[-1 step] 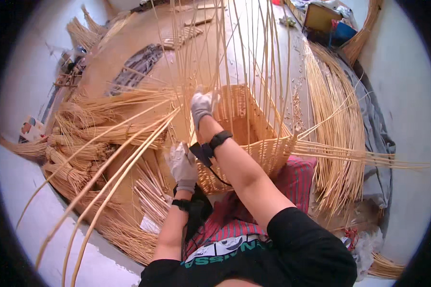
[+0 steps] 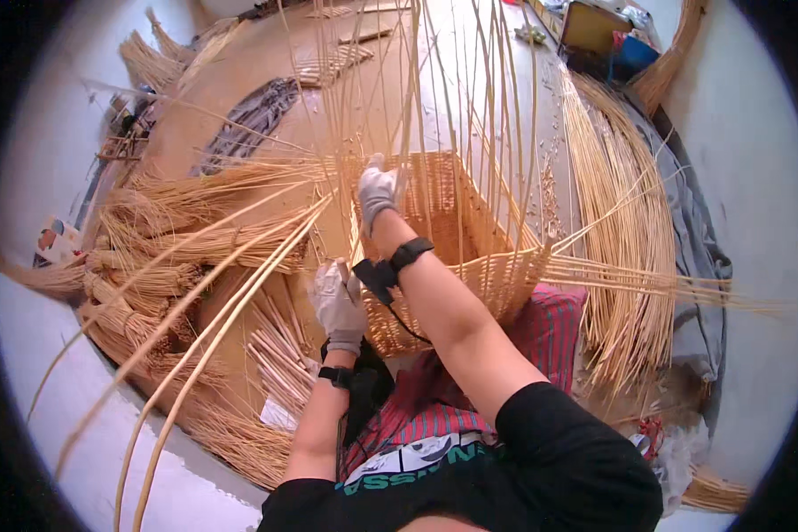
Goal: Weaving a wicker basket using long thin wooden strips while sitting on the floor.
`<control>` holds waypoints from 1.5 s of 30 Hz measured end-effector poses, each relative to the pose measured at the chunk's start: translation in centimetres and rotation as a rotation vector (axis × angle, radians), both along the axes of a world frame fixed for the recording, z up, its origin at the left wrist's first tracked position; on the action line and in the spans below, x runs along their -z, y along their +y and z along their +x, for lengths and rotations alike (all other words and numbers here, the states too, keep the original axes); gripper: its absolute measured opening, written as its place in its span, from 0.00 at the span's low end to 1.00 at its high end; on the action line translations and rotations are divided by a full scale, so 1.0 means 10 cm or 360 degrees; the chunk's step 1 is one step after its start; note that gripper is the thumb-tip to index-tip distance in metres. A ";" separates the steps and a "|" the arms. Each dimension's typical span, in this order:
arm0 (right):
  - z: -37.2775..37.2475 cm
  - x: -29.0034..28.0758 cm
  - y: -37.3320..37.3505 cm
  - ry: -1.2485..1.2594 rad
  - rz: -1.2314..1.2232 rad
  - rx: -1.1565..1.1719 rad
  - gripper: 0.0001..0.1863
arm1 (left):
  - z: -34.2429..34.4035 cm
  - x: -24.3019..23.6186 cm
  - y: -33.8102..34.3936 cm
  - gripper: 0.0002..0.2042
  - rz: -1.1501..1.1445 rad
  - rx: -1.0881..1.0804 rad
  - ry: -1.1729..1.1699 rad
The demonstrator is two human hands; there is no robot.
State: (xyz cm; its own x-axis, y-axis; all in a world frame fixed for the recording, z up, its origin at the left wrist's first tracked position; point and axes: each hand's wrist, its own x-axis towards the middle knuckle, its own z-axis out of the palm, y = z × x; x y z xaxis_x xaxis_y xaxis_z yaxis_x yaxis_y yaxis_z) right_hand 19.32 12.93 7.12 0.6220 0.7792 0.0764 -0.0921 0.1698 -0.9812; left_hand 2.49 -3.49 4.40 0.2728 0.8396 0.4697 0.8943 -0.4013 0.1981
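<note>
Mid-weave on the floor, the gloved left hand (image 2: 339, 300) grips the half-woven basket (image 2: 496, 266) near its rim while the right hand (image 2: 377, 191) pinches an upright cane (image 2: 414, 97), which likely needs bending across next.

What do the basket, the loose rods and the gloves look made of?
Basket: woven pale wicker, matte and unvarnished by the look; the weave shows on its walls. Rods: thin straw-coloured canes, probably willow or rattan; hard to tell which. Gloves on left hand and right hand: light grey knit fabric, seemingly cotton, soft and dull.
</note>
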 end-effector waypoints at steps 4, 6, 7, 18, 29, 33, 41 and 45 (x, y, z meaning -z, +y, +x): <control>-0.07 -0.23 -0.17 0.0040 0.0387 0.0066 0.15 | -0.01 0.03 0.09 0.19 -0.0048 0.0236 -0.0406; -0.13 -0.47 -0.44 -0.0071 0.0478 -0.0239 0.15 | -0.02 0.06 0.11 0.22 -0.0056 0.0323 -0.0536; -0.14 -0.58 -0.64 -0.0181 0.0719 -0.0482 0.15 | -0.03 0.08 0.12 0.22 -0.0023 0.0324 -0.0532; 0.39 0.03 -2.68 0.0414 0.0421 -0.0766 0.26 | -0.39 -0.17 0.28 0.21 -0.1424 0.0742 -0.2282; 0.76 0.11 -2.94 0.0191 0.0005 -0.0240 0.04 | 0.40 -0.44 -0.02 0.19 -0.1525 0.0057 -0.1154; 0.88 0.14 -2.64 0.0230 -0.0069 -0.0109 0.04 | 0.25 -0.25 0.06 0.14 -0.1584 0.0431 -0.1258; 0.33 -0.97 -1.44 -0.1809 0.0227 -0.0116 0.26 | 0.41 -0.25 -0.02 0.18 -0.1129 0.0001 -0.1019; 0.70 -0.35 -1.87 0.0552 0.1097 -0.0845 0.28 | 0.37 -0.33 -0.08 0.15 -0.1026 0.0197 -0.1044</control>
State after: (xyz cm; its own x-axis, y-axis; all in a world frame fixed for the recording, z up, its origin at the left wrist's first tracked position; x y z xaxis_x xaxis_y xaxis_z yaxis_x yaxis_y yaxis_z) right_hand 26.31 -5.80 10.65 0.2722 0.8196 0.5042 -0.5931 0.5555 -0.5828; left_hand 6.21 -4.32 7.66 0.2225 0.9748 0.0142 0.4824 -0.1228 0.8673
